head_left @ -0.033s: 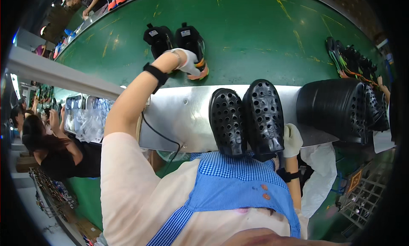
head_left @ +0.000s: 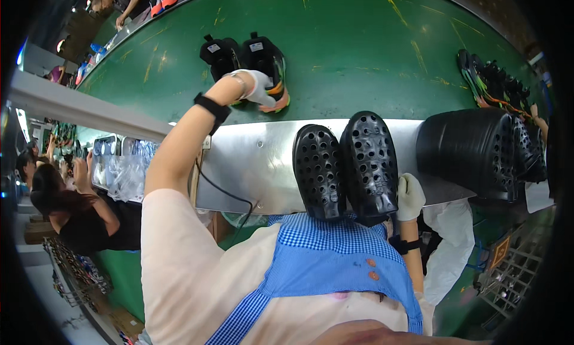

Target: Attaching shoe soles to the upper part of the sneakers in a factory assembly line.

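Observation:
My left hand [head_left: 258, 88], in a white glove, reaches over the green belt and is closed around the right-hand sneaker [head_left: 276, 67] of a pair. That sneaker is black with orange, green and coral parts. Its mate, another black sneaker [head_left: 220, 53], stands just to the left, partly behind my wrist. Close to my apron, two black perforated shoe-shaped forms [head_left: 369, 160] stand side by side over the metal ledge. My right hand [head_left: 411, 197], also gloved, has its fingers curled against the side of the right-hand form; its fingertips are partly hidden.
A metal ledge [head_left: 257, 160] runs along the green belt [head_left: 359, 52]. Larger black perforated forms [head_left: 466, 148] lie at right, beyond them a row of sneakers [head_left: 490, 82]. A cable [head_left: 224, 189] hangs at left. Co-workers [head_left: 72, 195] sit left, near a bagged tray [head_left: 122, 166].
My left hand and the sneaker it holds have shifted slightly left, and the mate has moved a little too. My right hand and the perforated forms stay in place.

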Available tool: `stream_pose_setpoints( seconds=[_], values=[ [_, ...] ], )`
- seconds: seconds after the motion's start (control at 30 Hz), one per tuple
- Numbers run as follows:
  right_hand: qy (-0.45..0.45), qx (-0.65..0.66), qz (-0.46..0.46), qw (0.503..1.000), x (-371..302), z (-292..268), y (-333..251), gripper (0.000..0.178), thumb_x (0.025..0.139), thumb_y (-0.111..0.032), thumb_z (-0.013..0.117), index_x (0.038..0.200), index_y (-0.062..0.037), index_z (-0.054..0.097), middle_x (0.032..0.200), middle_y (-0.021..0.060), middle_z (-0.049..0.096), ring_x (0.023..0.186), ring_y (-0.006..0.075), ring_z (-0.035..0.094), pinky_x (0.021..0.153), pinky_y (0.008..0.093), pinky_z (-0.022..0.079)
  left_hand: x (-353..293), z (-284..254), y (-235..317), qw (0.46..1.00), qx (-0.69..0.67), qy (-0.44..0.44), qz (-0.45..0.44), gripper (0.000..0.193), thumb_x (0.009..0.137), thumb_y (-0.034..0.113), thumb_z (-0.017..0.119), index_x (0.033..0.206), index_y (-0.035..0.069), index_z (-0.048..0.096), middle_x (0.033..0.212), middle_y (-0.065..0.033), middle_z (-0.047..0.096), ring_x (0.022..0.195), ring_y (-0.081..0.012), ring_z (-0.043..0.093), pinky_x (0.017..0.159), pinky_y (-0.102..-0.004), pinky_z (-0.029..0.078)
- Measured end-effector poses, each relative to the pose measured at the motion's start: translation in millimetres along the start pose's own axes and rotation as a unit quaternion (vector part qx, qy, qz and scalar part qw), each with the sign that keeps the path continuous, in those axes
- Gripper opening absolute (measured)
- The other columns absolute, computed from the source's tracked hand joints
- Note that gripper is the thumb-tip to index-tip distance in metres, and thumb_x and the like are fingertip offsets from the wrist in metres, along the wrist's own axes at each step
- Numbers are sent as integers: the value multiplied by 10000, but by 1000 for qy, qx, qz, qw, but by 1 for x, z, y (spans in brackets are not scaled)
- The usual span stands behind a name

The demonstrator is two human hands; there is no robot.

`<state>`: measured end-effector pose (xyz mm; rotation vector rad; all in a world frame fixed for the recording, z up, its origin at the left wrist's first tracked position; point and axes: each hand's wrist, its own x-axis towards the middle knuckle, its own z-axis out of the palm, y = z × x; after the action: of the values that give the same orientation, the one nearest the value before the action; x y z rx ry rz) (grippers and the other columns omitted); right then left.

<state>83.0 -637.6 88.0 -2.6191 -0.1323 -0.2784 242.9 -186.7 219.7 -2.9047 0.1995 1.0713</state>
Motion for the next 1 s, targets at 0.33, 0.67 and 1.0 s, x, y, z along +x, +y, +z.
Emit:
stream_pose_setpoints(
  seconds=[0.33, 0.67, 1.0],
  values=[
    [64, 31, 10, 997, 5, -5, -3, 76, 866, -89, 635, 921, -52, 672, 853, 137, 669, 776, 318, 655, 707, 394, 517, -24, -10, -53, 944, -158, 219, -189, 717, 754, 592, 687, 1046, -63, 674, 982, -233, 697, 954, -351, 674, 866, -378, 513],
    [35, 15, 20, 999, 6, -14, -11, 89, 866, -110, 624, 919, -57, 674, 843, 135, 665, 783, 324, 648, 710, 403, 515, 67, -15, -89, 901, -144, 330, -242, 506, 858, 438, 554, 1011, -27, 683, 1042, -282, 660, 1040, -428, 620, 918, -454, 491],
    [54, 2, 2, 999, 10, -12, -5, 72, 842, -157, 611, 857, -111, 664, 761, 98, 629, 723, 284, 632, 643, 393, 500, 71, -11, -72, 946, -145, 213, -196, 814, 745, 643, 596, 1054, -106, 671, 1049, -322, 656, 1050, -408, 641, 925, -416, 488]
  ],
)
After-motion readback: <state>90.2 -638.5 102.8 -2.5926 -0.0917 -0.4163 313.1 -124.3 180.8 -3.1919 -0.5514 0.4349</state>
